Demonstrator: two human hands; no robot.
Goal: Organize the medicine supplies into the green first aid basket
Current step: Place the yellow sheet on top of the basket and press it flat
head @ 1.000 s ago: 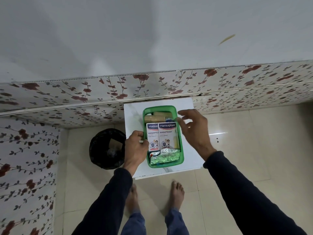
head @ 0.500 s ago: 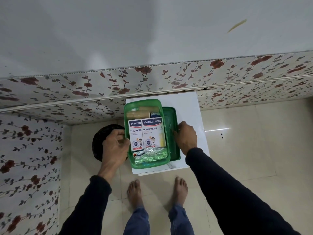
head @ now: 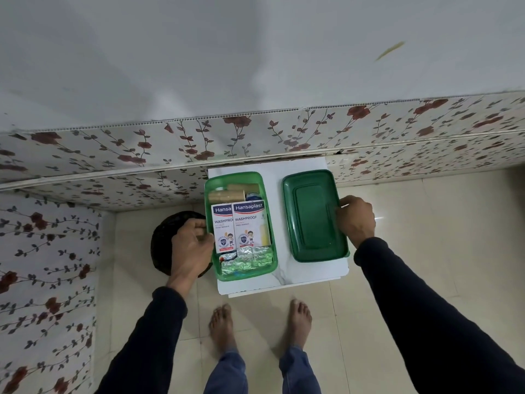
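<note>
The green first aid basket (head: pixel 272 223) stands on the left half of a small white table (head: pixel 277 275). Inside it lie two white Hansaplast boxes (head: pixel 241 227) side by side, tan bandage rolls (head: pixel 227 195) at the far end and silver foil packs (head: pixel 244 262) at the near end. My left hand (head: pixel 191 248) grips the basket's left rim. A dark green lid (head: pixel 314 216) lies flat on the table's right half, apart from the basket. My right hand (head: pixel 355 218) holds the lid's right edge.
A black round bin (head: pixel 167 240) sits on the floor left of the table, partly behind my left hand. The floral-papered wall (head: pixel 255 137) runs right behind the table. My bare feet (head: pixel 260 325) stand on the tiled floor just in front of it.
The lid was under the basket a second ago. My left hand slid the basket left while my right hand drew the lid out to the right; now they lie side by side.
</note>
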